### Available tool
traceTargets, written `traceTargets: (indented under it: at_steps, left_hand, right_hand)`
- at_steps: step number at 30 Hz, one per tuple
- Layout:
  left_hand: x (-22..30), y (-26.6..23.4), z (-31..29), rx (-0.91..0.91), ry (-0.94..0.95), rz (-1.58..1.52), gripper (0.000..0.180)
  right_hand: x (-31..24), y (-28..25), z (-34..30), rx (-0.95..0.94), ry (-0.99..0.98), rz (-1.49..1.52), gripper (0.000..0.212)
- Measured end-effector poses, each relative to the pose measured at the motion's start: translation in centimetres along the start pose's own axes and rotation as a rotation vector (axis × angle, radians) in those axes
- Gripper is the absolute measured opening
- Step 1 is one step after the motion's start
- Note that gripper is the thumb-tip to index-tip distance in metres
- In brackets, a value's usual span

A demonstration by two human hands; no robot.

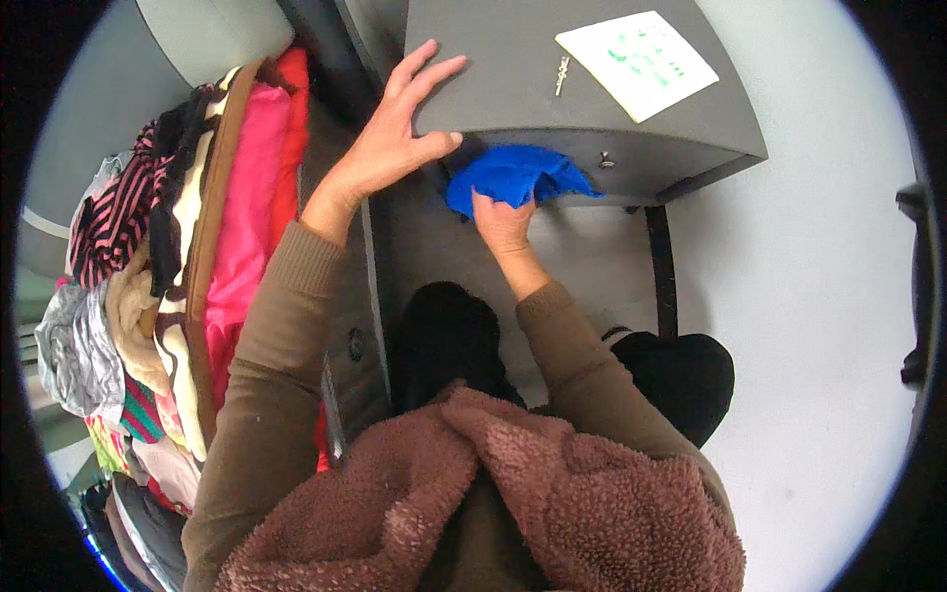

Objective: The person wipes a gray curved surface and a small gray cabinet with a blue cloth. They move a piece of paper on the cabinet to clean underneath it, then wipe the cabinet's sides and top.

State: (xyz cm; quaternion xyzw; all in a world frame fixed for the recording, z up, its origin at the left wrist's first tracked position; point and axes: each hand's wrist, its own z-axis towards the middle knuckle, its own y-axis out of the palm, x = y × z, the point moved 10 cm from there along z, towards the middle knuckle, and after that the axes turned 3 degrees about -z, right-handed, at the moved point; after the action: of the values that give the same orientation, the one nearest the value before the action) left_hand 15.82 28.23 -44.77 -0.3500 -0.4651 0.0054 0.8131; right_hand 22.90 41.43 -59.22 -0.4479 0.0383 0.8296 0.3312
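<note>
My right hand point(505, 225) has its fingers closed on a bright blue cloth point(523, 176) and presses it against the front of a dark grey cabinet point(483, 79). The cloth is bunched, with one end spread toward the right. My left hand point(400, 133) rests at the left corner of the cabinet top, fingers spread and thumb over the front edge, holding nothing. A small metal knob or lock point(607, 160) sticks out of the cabinet front just right of the cloth. The cloth hides part of that front.
On the cabinet top lie a white sheet point(641, 64) with green marks and a small pale clip-like piece point(562, 76). Piled clothes point(128, 217) and folded pink bedding point(247, 207) line the left side. A black leg point(661, 271) stands under the cabinet's right part.
</note>
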Motion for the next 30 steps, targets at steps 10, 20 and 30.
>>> traceTargets:
  at_steps: [10, 20, 30]
  left_hand:
    - [-0.2, -0.2, 0.2, 0.021, 0.006, 0.02, 0.082]
    - [-0.6, -0.2, 0.0, 0.073, -0.014, 0.01, 0.072]
    - [-0.3, -0.2, 0.0, 0.106, -0.015, 0.023, 0.064]
  right_hand:
    - [8.4, -4.1, -3.7, 0.28, 0.645, 0.075, 0.044]
    - [3.1, -0.9, -0.4, -0.021, -0.046, -0.063, 0.043]
    - [24.5, -14.0, -7.4, 0.848, 1.132, 1.111, 0.042]
